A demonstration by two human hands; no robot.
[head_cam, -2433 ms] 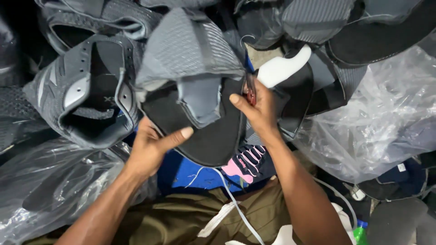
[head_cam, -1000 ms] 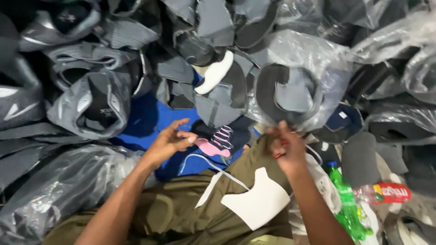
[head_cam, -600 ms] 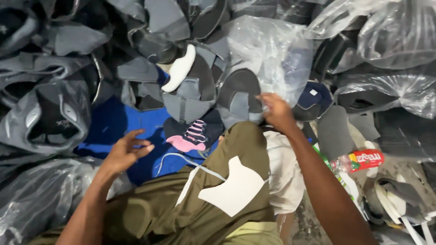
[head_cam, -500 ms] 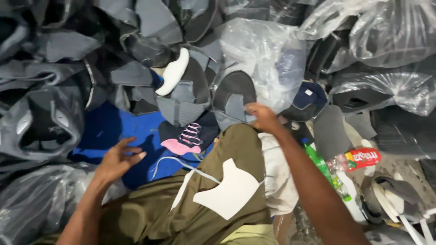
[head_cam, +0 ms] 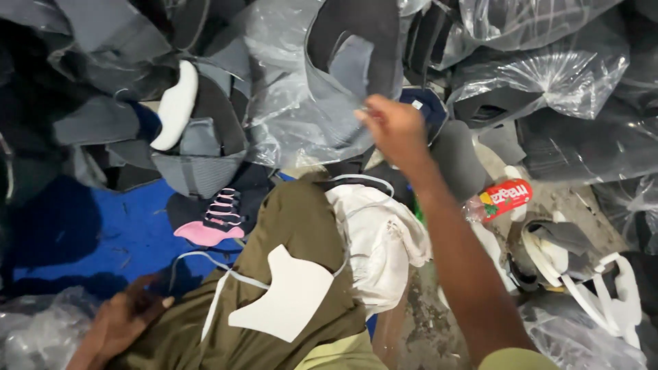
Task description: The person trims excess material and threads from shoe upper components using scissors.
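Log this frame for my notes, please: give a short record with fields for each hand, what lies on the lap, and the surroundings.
right hand: reaching forward, fingers at the grey shoe upper inside a clear plastic bag
left hand: low, resting beside the olive trouser leg, holding nothing visible
lap: white cut-out piece
surroundings: bagged dark uppers, pink piece, blue sheet

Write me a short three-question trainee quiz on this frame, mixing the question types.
1. True or false: the right hand reaches up to the grey shoe upper lying on a clear plastic bag.
2. Which thing lies on the olive trouser leg? A) a white cut-out piece B) a green bottle C) a pink insole
3. Fill in: the left hand rests low at the frame's bottom left, beside the ____ mat.

Key: 1 true; 2 A, the white cut-out piece; 3 blue.
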